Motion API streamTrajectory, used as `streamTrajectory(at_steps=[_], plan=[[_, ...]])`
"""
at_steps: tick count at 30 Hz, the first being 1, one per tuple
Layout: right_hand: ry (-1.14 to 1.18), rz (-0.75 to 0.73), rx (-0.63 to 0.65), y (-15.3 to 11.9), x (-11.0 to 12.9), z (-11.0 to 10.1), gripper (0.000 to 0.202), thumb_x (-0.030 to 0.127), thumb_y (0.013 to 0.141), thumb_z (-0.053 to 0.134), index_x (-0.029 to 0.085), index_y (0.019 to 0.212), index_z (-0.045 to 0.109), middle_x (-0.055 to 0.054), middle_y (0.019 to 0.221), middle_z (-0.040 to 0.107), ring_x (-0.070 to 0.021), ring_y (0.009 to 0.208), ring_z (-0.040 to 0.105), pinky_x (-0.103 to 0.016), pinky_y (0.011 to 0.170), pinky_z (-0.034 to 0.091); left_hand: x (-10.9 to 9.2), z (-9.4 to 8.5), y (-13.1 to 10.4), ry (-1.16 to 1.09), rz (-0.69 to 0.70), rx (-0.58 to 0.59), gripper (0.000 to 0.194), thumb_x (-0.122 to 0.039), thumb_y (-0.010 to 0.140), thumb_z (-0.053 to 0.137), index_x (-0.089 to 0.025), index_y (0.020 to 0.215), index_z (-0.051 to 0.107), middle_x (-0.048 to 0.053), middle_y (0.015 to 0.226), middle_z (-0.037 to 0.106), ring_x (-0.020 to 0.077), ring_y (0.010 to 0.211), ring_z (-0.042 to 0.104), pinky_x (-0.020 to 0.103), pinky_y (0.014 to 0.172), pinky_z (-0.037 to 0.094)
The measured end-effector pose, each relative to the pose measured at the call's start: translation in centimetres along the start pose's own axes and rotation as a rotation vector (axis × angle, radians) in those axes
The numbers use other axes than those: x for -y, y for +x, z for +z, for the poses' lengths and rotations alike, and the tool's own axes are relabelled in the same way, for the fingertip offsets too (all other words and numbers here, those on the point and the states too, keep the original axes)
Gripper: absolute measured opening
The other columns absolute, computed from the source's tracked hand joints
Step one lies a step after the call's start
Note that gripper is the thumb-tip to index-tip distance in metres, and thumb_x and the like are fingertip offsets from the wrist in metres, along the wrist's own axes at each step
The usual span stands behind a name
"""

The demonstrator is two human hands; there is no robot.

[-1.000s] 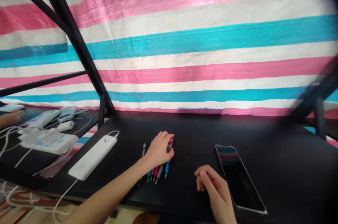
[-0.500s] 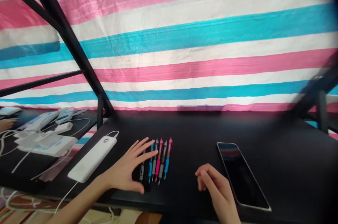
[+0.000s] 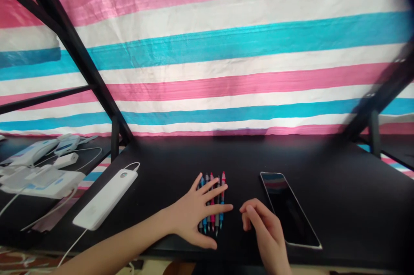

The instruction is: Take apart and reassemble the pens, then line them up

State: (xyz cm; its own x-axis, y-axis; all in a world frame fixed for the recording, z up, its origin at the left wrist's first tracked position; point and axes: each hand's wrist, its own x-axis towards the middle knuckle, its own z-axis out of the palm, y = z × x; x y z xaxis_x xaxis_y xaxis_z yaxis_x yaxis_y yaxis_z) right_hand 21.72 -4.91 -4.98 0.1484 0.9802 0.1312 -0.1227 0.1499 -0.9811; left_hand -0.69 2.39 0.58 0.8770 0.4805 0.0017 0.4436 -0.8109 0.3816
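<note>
Six pens [image 3: 212,219] lie side by side at lower centre, beneath the splayed fingers of the left hand [image 3: 189,215], which grips none. Right hand [image 3: 267,228], lower right: fingers loosely curled, contents indeterminable. One phone [image 3: 290,211] lies just beside it.

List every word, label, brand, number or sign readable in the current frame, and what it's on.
No readable text.
White box with a cable: a round spot near its far end and a faint mark, neither legible.
White electrical items at left: bluish patches, too blurred to read.
Pens: any print is too small or covered by the left hand.
Phone: dark screen, no text visible.
</note>
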Motion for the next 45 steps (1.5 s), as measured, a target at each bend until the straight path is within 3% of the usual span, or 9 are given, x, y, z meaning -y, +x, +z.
streamTrajectory(at_steps=[5,12,14,17,21,26,32,40,45], plan=[[0.146,-0.084,-0.191,-0.2,-0.7,-0.4,0.029,0.043,0.098,0.063,0.021,0.081,0.07,0.004,0.061,0.05,-0.0128,0.054,0.043,-0.025,0.054,0.037,-1.8,0.9,2.7,-0.057,0.098,-0.075,0.095,-0.052,0.065,0.089,-0.043,0.15,0.048,0.011,0.165,0.037,0.0501,0.148,0.032,0.081,0.112,0.006],[0.019,-0.118,-0.192,-0.3,-0.1,-0.1,0.032,0.041,0.102,0.056,0.021,0.08,0.067,0.003,0.062,0.05,-0.0147,0.058,0.047,-0.026,0.058,0.042,-2.0,0.3,2.9,-0.07,0.088,-0.046,0.099,-0.059,0.071,0.084,-0.039,0.157,0.039,0.013,0.164,0.038,0.0491,0.15,0.027,0.081,0.112,0.005],[-0.097,-0.14,-0.162,-0.3,0.2,-0.3,0.025,0.038,0.101,0.057,0.021,0.087,0.069,0.0,0.07,0.06,-0.0167,0.064,0.056,-0.027,0.061,0.047,-2.2,0.0,2.2,-0.053,0.076,-0.035,0.101,-0.063,0.074,0.08,-0.035,0.16,0.033,0.014,0.166,0.034,0.0482,0.152,0.023,0.081,0.112,0.002],[-0.471,-0.329,-0.064,-0.5,0.4,-1.0,0.019,0.027,0.1,0.057,0.022,0.112,0.07,-0.008,0.104,0.074,-0.0239,0.094,0.07,-0.033,0.08,0.056,-2.8,0.1,0.2,-0.011,0.042,-0.106,0.101,-0.064,0.08,0.073,-0.031,0.163,0.025,0.016,0.166,0.033,0.0461,0.152,0.024,0.08,0.114,0.004],[-0.854,-0.643,0.088,-0.7,0.1,-1.7,0.045,0.016,0.098,0.053,0.021,0.142,0.057,-0.011,0.138,0.067,-0.0304,0.13,0.06,-0.043,0.103,0.054,-3.7,1.8,-2.9,0.045,-0.154,-0.228,0.104,-0.057,0.084,0.073,-0.031,0.165,0.012,0.013,0.168,0.029,0.0411,0.154,0.023,0.071,0.119,0.017],[-1.128,-0.678,0.202,-0.5,-0.3,-1.1,0.058,0.023,0.095,0.058,0.016,0.152,0.047,-0.011,0.151,0.058,-0.0368,0.139,0.053,-0.05,0.101,0.055,-4.1,4.9,-3.9,0.089,-0.268,-0.305,0.108,-0.043,0.083,0.078,-0.031,0.165,0.008,0.014,0.167,0.033,0.0405,0.15,0.035,0.067,0.118,0.029],[-1.249,-0.681,0.248,-0.5,-0.5,-1.1,0.064,0.031,0.093,0.061,0.016,0.153,0.045,-0.011,0.153,0.056,-0.0372,0.14,0.052,-0.05,0.1,0.054,-4.2,6.8,-2.1,0.009,-0.293,-0.307,0.127,-0.036,0.074,0.086,-0.035,0.165,-0.003,0.016,0.167,0.03,0.0431,0.149,0.034,0.065,0.111,0.044],[-1.243,-0.753,0.235,-0.2,-0.8,-1.2,0.061,0.037,0.094,0.061,0.014,0.149,0.051,-0.013,0.142,0.066,-0.0368,0.128,0.063,-0.049,0.094,0.056,-4.1,7.6,-1.2,-0.027,-0.268,-0.336,0.113,-0.042,0.081,0.081,-0.033,0.165,0.007,0.019,0.167,0.03,0.0443,0.148,0.036,0.062,0.108,0.049],[-1.167,-0.747,0.19,-0.1,-0.7,-1.2,0.055,0.031,0.094,0.06,0.014,0.146,0.053,-0.015,0.136,0.07,-0.034,0.124,0.067,-0.045,0.094,0.058,-4.1,7.3,-1.2,-0.062,-0.292,-0.367,0.107,-0.034,0.083,0.079,-0.037,0.165,0.009,0.016,0.166,0.035,0.0458,0.149,0.034,0.064,0.107,0.048]])
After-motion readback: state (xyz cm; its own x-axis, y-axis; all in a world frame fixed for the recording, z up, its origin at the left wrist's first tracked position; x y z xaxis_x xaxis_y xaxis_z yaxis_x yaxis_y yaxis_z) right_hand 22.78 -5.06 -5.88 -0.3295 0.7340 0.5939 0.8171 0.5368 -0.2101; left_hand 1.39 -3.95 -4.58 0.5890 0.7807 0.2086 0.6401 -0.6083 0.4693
